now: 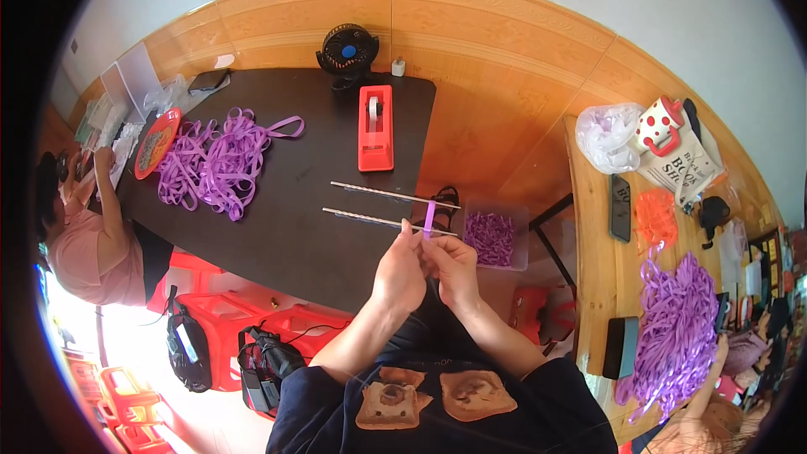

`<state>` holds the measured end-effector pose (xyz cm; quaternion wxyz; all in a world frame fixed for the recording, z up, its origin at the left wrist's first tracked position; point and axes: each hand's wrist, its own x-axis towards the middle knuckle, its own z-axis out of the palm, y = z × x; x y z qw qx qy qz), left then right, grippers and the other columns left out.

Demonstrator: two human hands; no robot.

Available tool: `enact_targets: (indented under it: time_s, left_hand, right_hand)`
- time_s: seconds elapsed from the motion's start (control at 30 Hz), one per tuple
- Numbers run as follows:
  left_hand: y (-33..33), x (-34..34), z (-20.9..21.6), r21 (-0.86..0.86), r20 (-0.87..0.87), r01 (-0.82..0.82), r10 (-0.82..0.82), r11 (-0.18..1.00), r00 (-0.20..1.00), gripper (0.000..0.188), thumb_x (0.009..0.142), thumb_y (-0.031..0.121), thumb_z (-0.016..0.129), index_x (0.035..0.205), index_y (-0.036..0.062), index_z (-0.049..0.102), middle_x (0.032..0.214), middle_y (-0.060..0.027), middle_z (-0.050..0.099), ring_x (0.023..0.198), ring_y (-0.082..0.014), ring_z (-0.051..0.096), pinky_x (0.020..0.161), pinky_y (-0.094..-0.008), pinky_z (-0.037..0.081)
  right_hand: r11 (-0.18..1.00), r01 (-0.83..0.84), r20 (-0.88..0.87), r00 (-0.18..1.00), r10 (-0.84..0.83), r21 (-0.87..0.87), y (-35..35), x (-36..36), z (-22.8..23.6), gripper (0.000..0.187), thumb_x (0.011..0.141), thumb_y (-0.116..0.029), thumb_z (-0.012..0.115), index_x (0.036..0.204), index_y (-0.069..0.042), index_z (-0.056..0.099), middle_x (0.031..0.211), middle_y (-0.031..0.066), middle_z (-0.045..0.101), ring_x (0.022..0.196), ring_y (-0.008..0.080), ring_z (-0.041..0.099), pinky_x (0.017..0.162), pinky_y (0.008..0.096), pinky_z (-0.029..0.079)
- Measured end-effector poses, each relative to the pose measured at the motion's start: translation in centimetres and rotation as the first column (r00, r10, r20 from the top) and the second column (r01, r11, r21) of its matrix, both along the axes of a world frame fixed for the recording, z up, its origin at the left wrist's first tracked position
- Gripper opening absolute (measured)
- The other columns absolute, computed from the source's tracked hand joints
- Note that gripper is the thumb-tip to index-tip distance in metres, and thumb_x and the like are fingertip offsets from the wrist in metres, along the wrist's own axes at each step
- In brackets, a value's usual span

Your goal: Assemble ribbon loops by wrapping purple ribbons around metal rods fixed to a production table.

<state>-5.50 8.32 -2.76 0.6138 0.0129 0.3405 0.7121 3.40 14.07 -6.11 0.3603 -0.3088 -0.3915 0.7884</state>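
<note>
Purple strip (pixel 429 217) lies across two thin rods, near their right ends. Its long axis runs away from the body, roughly square to the rods. Upper rod (pixel 382 193) and lower rod (pixel 361 216) lie near parallel with a gap between, left to right, dipping slightly rightward; left ends over the desk (pixel 311 151), right ends out past its edge.

Right hand (pixel 451 269): nearer the strip's lower end. Grip closed, fingertips pinching that end; the rest of the strip leads straight away from the pinch, over the lower rod to the upper.

Left hand (pixel 399 273): just left of the strip, fingers curled, thumb up beside the lower rod. Cannot tell whether this grip bears on rod or strip.

About: purple heap (pixel 218 164) well to the left, red tape dispenser (pixel 376 151) beyond the rods, box (pixel 523 237) of purple pieces lower right.
</note>
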Motion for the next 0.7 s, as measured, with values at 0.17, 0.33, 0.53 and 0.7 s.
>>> enact_targets:
  time_s: [0.17,0.33,0.53,0.7]
  left_hand:
    - [-0.4,-1.9,1.7,-0.037,0.095,0.201,-0.196,0.979,0.976,0.074,0.097,0.058,0.028,0.133,-0.0046,0.039,0.132,-0.0156,0.048,0.122,-0.0256,0.044,0.104,-0.0388,0.029]
    - [-0.9,-2.8,1.9,0.022,0.069,0.276,-0.277,0.961,0.958,0.082,0.095,0.062,0.028,0.143,-0.0052,0.025,0.144,-0.0187,0.037,0.130,-0.0325,0.037,0.105,-0.0398,0.027]
    - [-1.1,-2.8,1.3,0.063,0.068,0.285,-0.290,0.956,0.955,0.081,0.096,0.061,0.024,0.144,-0.0050,0.022,0.145,-0.0204,0.035,0.131,-0.0327,0.036,0.105,-0.0409,0.027]
    - [-1.2,-3.1,1.0,0.100,0.108,0.287,-0.297,0.953,0.949,0.083,0.096,0.061,0.025,0.145,-0.0054,0.017,0.147,-0.0205,0.032,0.134,-0.0335,0.032,0.108,-0.0424,0.023]
  right_hand:
    - [0.974,0.164,0.023,0.985,-0.169,0.155,1.0,2.0,0.2,0.007,0.088,-0.008,0.063,0.087,-0.002,0.066,0.074,0.0038,0.066,0.063,0.0079,0.058,0.056,0.0194,0.042]
    - [0.932,0.075,0.126,0.984,-0.127,0.356,5.7,0.6,4.2,0.012,0.088,-0.015,0.065,0.093,-0.004,0.067,0.083,0.0006,0.066,0.073,0.0050,0.057,0.064,0.0180,0.041]
    - [0.821,-0.195,0.194,0.975,0.105,0.537,10.8,-7.7,5.3,0.018,0.091,-0.016,0.063,0.096,0.002,0.066,0.084,-0.0019,0.060,0.076,0.0038,0.050,0.066,0.0211,0.040]
    - [0.782,-0.375,0.519,0.851,0.078,0.499,11.4,-13.4,6.6,0.022,0.088,-0.021,0.067,0.082,0.000,0.068,0.069,-0.0032,0.054,0.067,0.0046,0.047,0.063,0.0210,0.037]
